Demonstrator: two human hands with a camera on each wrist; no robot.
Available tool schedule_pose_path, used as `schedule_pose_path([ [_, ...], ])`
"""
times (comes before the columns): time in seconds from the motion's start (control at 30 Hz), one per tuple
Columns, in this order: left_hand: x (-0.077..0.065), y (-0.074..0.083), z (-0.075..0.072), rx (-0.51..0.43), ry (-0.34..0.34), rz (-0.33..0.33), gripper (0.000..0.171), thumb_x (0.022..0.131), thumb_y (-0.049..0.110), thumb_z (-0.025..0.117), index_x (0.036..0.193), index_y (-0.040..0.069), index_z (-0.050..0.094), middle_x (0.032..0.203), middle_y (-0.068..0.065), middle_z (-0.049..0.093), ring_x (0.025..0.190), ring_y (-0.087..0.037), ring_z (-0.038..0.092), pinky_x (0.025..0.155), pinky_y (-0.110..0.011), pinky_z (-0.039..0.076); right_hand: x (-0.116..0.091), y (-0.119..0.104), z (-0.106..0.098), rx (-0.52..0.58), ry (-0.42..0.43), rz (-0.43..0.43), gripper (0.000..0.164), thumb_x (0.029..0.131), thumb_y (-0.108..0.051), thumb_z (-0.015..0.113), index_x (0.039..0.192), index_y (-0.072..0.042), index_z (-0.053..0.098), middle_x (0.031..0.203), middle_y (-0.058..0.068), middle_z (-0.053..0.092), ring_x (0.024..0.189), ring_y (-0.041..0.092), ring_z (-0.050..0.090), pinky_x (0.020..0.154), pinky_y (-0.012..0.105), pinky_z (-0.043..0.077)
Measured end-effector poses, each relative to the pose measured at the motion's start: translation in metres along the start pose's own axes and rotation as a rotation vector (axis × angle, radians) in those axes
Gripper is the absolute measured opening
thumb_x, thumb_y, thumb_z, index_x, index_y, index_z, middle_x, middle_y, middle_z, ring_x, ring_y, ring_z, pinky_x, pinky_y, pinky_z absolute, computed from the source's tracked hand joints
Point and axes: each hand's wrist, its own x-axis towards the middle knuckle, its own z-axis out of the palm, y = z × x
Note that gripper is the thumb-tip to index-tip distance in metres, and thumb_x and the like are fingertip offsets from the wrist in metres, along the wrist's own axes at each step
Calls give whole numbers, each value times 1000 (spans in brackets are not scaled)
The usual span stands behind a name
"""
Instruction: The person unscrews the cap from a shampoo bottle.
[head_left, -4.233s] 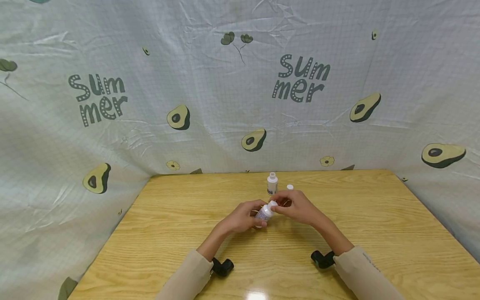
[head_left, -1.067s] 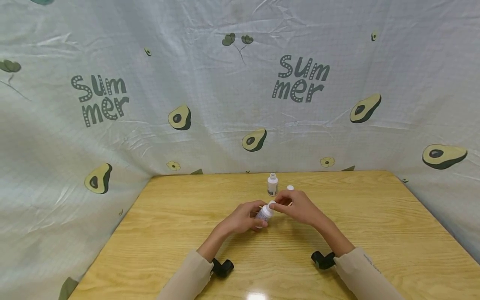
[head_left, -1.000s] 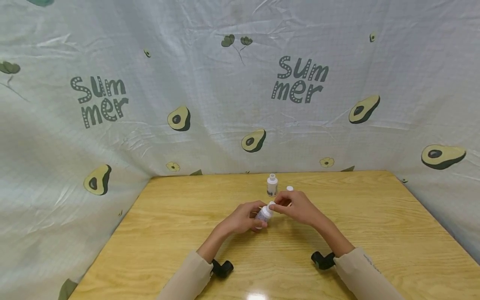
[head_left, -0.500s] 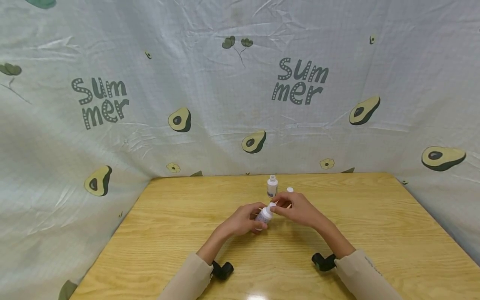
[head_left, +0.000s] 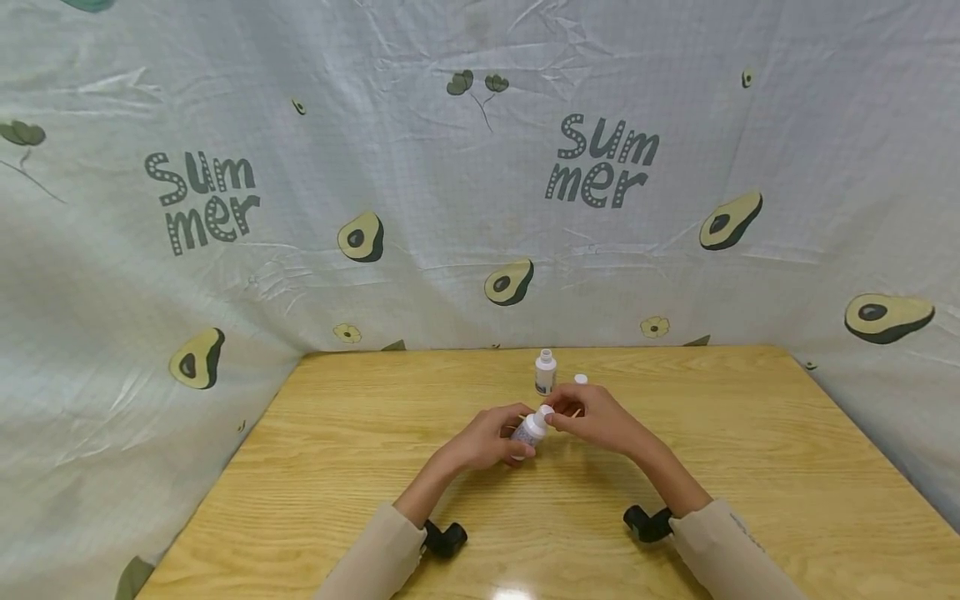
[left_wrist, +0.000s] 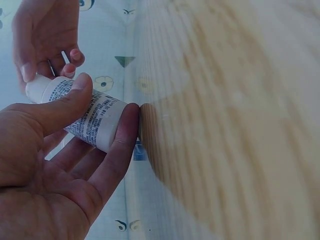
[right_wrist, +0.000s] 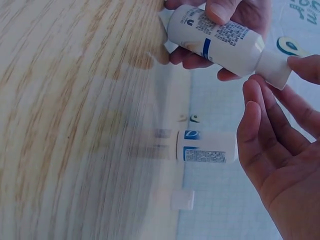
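My left hand point(head_left: 483, 440) grips a white bottle point(head_left: 529, 431) with a printed label, tilted with its neck up and to the right. The left wrist view shows the thumb on the label point(left_wrist: 95, 117) and fingers beneath, close to the tabletop. With thumb and fingers, my right hand point(head_left: 592, 417) pinches the white cap point(right_wrist: 274, 69) at that bottle's neck. How tightly the cap sits cannot be seen. Behind the hands stands a second white bottle point(head_left: 545, 373), upright, its neck uncovered. A loose white cap point(right_wrist: 182, 199) rests beside it, partly hidden by my right hand in the head view.
All of this is on a wooden table point(head_left: 360, 433). A pale curtain point(head_left: 420, 183) printed with avocados and lettering hangs behind the table and along its sides. Black devices point(head_left: 446, 540) are worn at both wrists.
The fingers of my right hand have shifted back and forth slightly around the cap. My left hand keeps the bottle in nearly the same place. The standing bottle and loose cap have not moved.
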Motion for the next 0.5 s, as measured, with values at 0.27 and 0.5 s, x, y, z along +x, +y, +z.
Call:
schedule_pose_path([
  [0.27, -1, 1, -1, -4, -10, 2, 39, 97, 6, 71, 135, 10, 61, 127, -18, 67, 112, -29, 70, 75, -38, 65, -2, -1, -1, 19, -21, -7, 35, 101, -27, 67, 124, -1, 68, 96, 6, 73, 82, 12, 65, 73, 24, 55],
  [0.5, -1, 0, 0, -2, -2, 2, 39, 97, 5, 71, 135, 10, 61, 124, -19, 68, 110, -29, 71, 75, -37, 65, -1, -3, 0, 19, -12, 28, 29, 102, -31, 66, 119, -9, 71, 96, 4, 73, 83, 14, 65, 74, 26, 55],
])
